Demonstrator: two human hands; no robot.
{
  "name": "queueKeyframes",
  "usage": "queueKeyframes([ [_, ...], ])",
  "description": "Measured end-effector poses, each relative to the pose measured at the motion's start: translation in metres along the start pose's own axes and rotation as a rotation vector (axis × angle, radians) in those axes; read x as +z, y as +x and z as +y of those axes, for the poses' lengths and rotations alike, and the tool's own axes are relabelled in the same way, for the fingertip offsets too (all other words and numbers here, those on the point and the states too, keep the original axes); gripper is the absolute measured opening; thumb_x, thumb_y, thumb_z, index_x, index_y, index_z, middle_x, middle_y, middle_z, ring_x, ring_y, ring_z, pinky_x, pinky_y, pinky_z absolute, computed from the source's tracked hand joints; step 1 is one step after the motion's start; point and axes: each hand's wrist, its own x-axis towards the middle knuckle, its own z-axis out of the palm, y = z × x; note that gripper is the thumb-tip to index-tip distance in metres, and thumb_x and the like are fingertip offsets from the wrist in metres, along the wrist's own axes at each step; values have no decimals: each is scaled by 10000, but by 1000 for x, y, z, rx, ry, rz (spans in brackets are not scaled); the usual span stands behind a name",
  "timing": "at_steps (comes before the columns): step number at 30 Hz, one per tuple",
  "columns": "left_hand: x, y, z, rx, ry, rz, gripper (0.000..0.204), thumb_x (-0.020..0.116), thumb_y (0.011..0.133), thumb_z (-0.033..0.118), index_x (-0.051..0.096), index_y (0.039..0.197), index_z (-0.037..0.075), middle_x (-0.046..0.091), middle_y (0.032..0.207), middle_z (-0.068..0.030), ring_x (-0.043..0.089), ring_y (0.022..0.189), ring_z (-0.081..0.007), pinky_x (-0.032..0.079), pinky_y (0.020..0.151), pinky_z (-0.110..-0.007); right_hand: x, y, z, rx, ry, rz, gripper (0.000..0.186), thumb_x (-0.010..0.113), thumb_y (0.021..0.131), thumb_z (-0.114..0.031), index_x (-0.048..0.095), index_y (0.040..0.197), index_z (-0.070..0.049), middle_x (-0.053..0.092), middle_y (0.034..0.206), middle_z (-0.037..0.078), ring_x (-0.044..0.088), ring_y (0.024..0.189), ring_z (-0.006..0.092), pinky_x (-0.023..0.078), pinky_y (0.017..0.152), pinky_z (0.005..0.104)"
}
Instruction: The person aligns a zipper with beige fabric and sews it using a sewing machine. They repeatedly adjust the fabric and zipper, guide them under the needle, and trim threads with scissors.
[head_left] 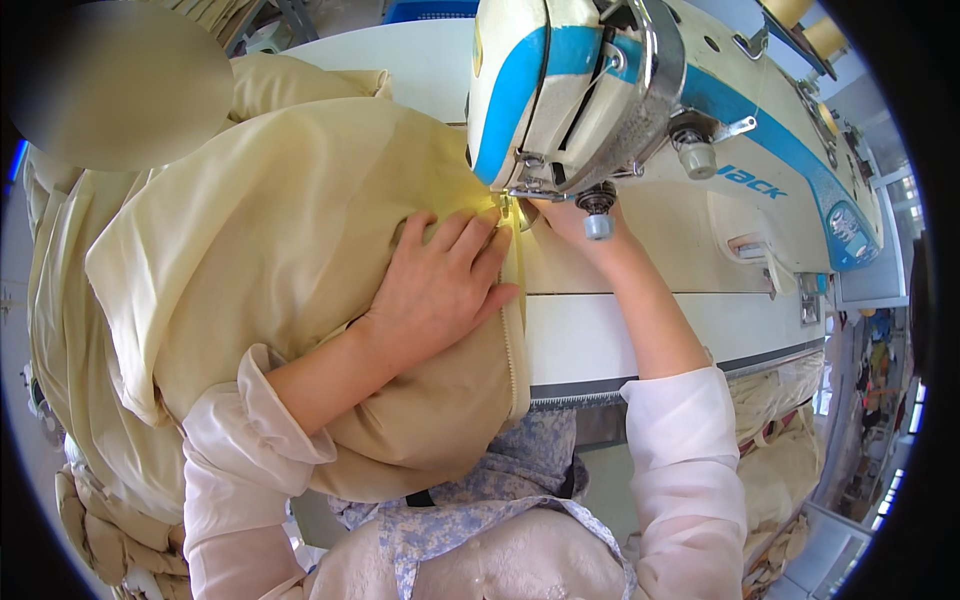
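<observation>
A large beige garment (270, 230) spreads over the left side of the sewing table and hangs off its front edge. Along its right edge runs a zipper (512, 350), leading up to the lit needle area of a white and blue sewing machine (580, 90). My left hand (440, 275) lies on the cloth with fingers stretched out, its fingertips close to the presser foot (505, 205). Just right of the foot, my right hand (575, 220) reaches in under the machine head. Its fingers are mostly hidden there, so what they touch cannot be made out.
The white table (575, 335) has a ruler strip (575, 400) along its front edge. More beige cloth (110, 530) is piled at lower left, and further pieces (780, 470) lie at lower right. A blue crate (430, 10) stands beyond the table. Thread cones (822, 38) are at upper right.
</observation>
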Motion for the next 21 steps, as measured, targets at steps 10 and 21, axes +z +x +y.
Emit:
queueKeyframes([
  [10, 3, 10, -9, -5, 4, 10, 508, 707, 884, 365, 633, 1262, 33, 614, 1176, -100, 582, 1103, -261, 433, 973, -465, 15, 4, 25, 106, 23, -52, 308, 641, 949, -277, 668, 1209, -115, 706, 1165, 151, 650, 1095, 387, 522, 930, 511],
  [21, 5, 11, -13, 53, 1, 67, 461, 750, 841, 340, 684, 1192, 49, 646, 1177, -124, 607, 1076, -258, 406, 1041, -525, 5, 0, 9, 18, -170, -18, 286, 637, 950, -279, 682, 1179, -115, 712, 1150, 152, 652, 1089, 391, 521, 923, 518],
])
